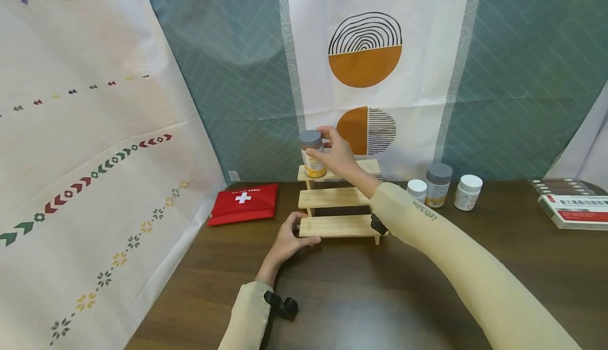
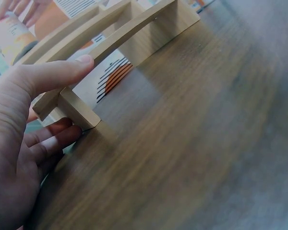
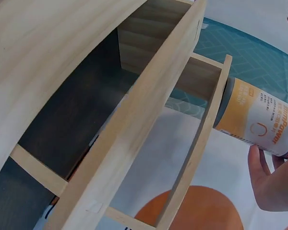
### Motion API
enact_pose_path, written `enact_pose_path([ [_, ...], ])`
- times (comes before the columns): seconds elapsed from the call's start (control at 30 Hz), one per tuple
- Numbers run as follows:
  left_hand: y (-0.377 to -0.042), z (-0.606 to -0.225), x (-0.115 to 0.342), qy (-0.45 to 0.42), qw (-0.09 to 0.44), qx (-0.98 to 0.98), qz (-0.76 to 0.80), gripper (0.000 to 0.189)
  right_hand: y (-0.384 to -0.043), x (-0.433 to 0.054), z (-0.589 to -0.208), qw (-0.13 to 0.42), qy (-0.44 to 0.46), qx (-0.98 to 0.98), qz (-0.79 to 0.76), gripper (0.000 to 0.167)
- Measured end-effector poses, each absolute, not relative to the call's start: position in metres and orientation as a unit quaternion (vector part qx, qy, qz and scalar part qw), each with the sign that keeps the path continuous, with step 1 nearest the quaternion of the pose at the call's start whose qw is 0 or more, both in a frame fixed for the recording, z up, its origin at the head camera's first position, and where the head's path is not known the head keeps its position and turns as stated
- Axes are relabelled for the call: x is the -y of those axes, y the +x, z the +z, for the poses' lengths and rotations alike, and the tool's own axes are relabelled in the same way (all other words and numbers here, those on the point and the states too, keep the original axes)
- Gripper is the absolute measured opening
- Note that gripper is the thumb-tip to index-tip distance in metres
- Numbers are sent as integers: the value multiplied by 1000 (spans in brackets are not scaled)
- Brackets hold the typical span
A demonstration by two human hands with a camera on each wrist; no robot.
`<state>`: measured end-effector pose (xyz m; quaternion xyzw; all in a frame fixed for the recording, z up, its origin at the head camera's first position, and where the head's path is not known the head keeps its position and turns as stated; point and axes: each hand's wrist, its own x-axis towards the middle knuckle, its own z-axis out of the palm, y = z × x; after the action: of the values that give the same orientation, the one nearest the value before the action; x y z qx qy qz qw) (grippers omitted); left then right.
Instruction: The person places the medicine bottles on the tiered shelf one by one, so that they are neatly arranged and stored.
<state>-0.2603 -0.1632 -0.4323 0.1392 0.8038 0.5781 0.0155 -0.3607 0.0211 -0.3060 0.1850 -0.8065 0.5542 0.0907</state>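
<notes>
A three-tier wooden step rack point(image 1: 339, 226) stands on the dark table against the back cloth. My right hand point(image 1: 340, 155) grips a supplement bottle point(image 1: 313, 160) with a grey lid and a white-and-yellow label. It is upright at the left end of the top step; in the right wrist view the bottle's base point(image 3: 223, 103) is at that step's edge, contact hard to tell. My left hand point(image 1: 288, 237) holds the left end of the lowest step. In the left wrist view the thumb point(image 2: 62, 75) lies on its front edge, with fingers by the rack's leg point(image 2: 80, 109).
A red first aid pouch point(image 1: 244, 204) lies left of the rack. To the right stand a grey-lidded bottle point(image 1: 438, 183) and two white bottles point(image 1: 467, 192), one partly behind my right sleeve. A white-and-red box point(image 1: 577, 211) lies at the far right beside blister packs point(image 1: 560, 187).
</notes>
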Motion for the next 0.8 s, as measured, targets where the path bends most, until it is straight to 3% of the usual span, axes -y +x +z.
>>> enact_pose_path([
  [0.8, -258, -431, 165, 146, 17, -813, 563, 59, -357, -36, -296, 50, 191, 823, 533, 79],
])
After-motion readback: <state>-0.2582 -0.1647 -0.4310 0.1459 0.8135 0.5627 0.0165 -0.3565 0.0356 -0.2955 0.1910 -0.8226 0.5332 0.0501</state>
